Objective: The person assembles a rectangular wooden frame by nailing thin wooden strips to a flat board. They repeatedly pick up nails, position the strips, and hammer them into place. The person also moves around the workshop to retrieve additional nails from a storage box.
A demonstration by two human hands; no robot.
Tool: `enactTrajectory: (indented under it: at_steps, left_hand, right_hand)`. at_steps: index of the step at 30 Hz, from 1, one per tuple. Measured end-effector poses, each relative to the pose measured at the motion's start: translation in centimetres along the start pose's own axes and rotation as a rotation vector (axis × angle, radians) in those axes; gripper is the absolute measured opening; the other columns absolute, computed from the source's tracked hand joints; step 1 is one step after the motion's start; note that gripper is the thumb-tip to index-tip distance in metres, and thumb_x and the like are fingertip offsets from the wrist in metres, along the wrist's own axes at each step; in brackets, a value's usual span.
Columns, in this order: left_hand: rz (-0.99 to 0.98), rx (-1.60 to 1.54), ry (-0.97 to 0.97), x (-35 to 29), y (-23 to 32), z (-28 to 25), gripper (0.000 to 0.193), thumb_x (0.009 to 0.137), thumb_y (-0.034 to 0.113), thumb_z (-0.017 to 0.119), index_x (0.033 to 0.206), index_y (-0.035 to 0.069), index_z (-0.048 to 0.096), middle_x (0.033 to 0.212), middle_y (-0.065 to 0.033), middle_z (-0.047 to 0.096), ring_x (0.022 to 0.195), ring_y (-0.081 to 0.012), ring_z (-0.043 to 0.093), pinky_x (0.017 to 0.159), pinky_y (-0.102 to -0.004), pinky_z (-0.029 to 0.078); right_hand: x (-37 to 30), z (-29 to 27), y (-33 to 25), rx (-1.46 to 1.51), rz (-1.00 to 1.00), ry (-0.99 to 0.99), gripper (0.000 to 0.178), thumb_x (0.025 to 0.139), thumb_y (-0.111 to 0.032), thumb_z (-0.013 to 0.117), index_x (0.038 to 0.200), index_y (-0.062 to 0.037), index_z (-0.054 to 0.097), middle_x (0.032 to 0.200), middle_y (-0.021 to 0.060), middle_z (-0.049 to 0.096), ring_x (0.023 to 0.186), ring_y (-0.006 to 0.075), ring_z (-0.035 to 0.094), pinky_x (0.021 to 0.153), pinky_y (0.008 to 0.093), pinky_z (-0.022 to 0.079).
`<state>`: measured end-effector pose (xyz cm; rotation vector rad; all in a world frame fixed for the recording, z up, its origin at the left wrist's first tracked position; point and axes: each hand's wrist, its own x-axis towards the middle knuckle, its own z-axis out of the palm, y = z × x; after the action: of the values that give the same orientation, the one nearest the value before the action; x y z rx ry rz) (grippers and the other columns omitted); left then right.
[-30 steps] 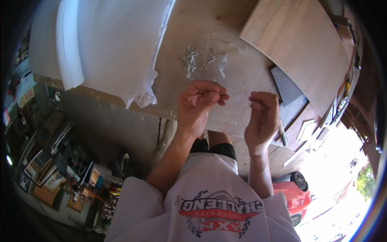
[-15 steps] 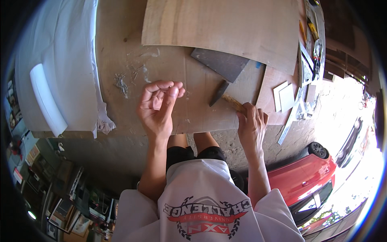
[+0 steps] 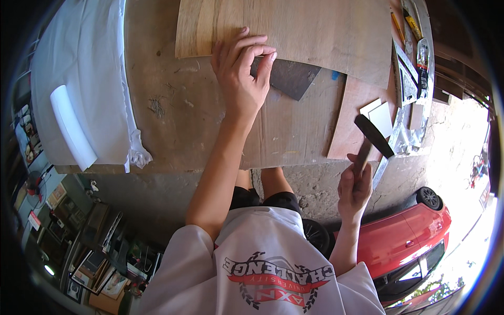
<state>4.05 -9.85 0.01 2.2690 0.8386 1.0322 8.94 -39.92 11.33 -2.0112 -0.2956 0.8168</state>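
Note:
My left hand (image 3: 242, 71) reaches over the near edge of a plywood sheet (image 3: 294, 31). Its thumb and index finger are pinched together at that edge; whatever sits between them is too small to make out. The other fingers lie curved above the sheet. Lower right, my right hand (image 3: 354, 186) grips a hammer (image 3: 374, 137) by its wooden handle, the dark head raised off the table. A dark flat panel (image 3: 294, 79) sticks out from under the plywood, close to my left hand. Left of that, a small pile of nails (image 3: 156, 106) lies on the worktable (image 3: 199, 142).
A white cloth (image 3: 84, 58) with a white roll (image 3: 72, 128) covers the table's left side. To the right are a thin board (image 3: 352, 115), white square pieces (image 3: 379, 115), a metal ruler (image 3: 388, 157) and a yellow-handled cutter (image 3: 412, 25). A red car (image 3: 404, 236) stands beyond the table.
My left hand has moved forward to the plywood's edge, its fingertips still pinched. My right hand has lifted the hammer off the table and drawn it right and nearer to me.

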Motion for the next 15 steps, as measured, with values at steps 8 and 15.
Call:
enactTrajectory:
  at_steps: [8,15]
  left_hand:
    - [-0.046,-0.065,0.067,-0.4,-0.5,0.0,0.004,0.089,0.014,0.079,0.091,0.015,0.075,0.107,0.0027,0.076,0.119,-0.0197,0.067,0.112,-0.0438,0.035]
    - [-0.048,-0.041,0.081,-0.5,-0.5,-0.2,0.006,0.086,0.012,0.081,0.088,0.015,0.076,0.103,0.0043,0.077,0.118,-0.0176,0.068,0.112,-0.0416,0.036]
  right_hand:
    - [0.1,1.0,-1.5,0.212,0.088,-0.005,0.025,0.106,-0.017,0.055,0.125,-0.0004,0.058,0.074,-0.0035,0.050,0.059,0.0037,0.042,0.055,0.0197,0.035]
    - [1.3,2.6,-2.1,0.072,-0.072,-0.005,0.030,0.108,-0.026,0.054,0.125,-0.0016,0.057,0.068,-0.0067,0.045,0.055,-0.0002,0.038,0.049,0.0181,0.025]
